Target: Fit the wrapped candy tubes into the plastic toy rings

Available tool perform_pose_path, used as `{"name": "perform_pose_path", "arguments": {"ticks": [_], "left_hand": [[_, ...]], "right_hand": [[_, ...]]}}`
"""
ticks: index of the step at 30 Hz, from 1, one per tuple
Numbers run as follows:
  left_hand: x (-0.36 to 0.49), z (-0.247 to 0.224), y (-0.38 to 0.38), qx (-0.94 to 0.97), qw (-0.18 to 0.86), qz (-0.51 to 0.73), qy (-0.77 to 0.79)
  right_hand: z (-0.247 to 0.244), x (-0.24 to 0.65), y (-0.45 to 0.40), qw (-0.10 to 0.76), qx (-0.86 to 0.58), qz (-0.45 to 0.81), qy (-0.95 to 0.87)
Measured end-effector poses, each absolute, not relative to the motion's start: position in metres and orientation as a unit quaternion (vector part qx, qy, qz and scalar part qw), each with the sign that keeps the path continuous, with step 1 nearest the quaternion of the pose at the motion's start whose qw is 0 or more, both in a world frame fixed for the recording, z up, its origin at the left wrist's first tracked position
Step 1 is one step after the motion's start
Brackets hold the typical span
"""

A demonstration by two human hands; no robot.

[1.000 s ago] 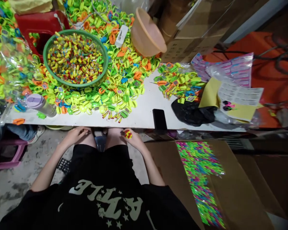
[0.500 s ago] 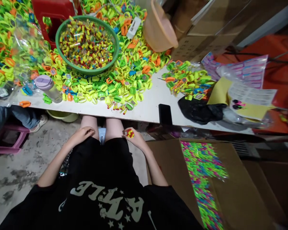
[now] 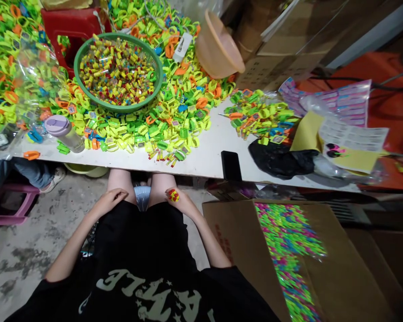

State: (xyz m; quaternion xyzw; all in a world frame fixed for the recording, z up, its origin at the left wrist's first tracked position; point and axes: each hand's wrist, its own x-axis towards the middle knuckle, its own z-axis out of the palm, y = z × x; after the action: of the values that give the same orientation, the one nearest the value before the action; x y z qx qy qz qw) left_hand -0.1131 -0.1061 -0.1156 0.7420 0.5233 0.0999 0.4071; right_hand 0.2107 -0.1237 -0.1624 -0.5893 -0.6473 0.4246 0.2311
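Observation:
My left hand [image 3: 111, 201] rests on the left thigh, its fingers loosely bent and nothing visible in them. On the other thigh lies my right hand [image 3: 184, 203], closed around a bunch of small red-and-yellow pieces [image 3: 173, 195] whose ends show between thumb and fingers. Similar small wrapped yellow-and-red pieces [image 3: 117, 67] fill a green basket [image 3: 156, 87] on the table. Around it spreads a heap of green, yellow and orange toy watches [image 3: 174, 129]. Several toy watches with small red-ended pieces attached [image 3: 161, 155] lie at the table's near edge.
A black phone [image 3: 231, 165] overlaps the table edge, near a black plastic bag [image 3: 278, 158] and a second toy pile [image 3: 258, 114]. A lidded cup [image 3: 65, 134] stands left. An open carton [image 3: 235, 241] with bagged colourful items [image 3: 292, 232] is at my right. Another person's leg [image 3: 30, 170] shows left.
The view has tilted slightly, so the table and its contents sit a little lower in the picture. Both hands stay on the thighs, and the right still holds its bunch of pieces.

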Motion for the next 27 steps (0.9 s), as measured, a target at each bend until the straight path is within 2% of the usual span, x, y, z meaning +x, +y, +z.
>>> {"name": "perform_pose_path", "arguments": {"ticks": [9,12,16,21,27], "left_hand": [[-0.107,-0.122,-0.078,0.742,0.415,0.088,0.519],[-0.109,-0.129,-0.071,0.747,0.388,0.094,0.532],[-0.116,-0.145,-0.072,0.738,0.305,0.113,0.592],[-0.112,-0.165,-0.082,0.707,0.229,0.132,0.656],[-0.086,-0.189,-0.060,0.768,0.261,0.031,0.584]], "right_hand": [[-0.169,0.211,-0.113,0.200,-0.608,0.439,-0.631],[-0.175,0.208,-0.107,0.181,-0.595,0.452,-0.639],[-0.183,0.192,-0.089,0.130,-0.575,0.454,-0.668],[-0.195,0.140,-0.054,0.013,-0.540,0.470,-0.698],[-0.219,0.078,-0.031,-0.042,-0.487,0.508,-0.709]]}}
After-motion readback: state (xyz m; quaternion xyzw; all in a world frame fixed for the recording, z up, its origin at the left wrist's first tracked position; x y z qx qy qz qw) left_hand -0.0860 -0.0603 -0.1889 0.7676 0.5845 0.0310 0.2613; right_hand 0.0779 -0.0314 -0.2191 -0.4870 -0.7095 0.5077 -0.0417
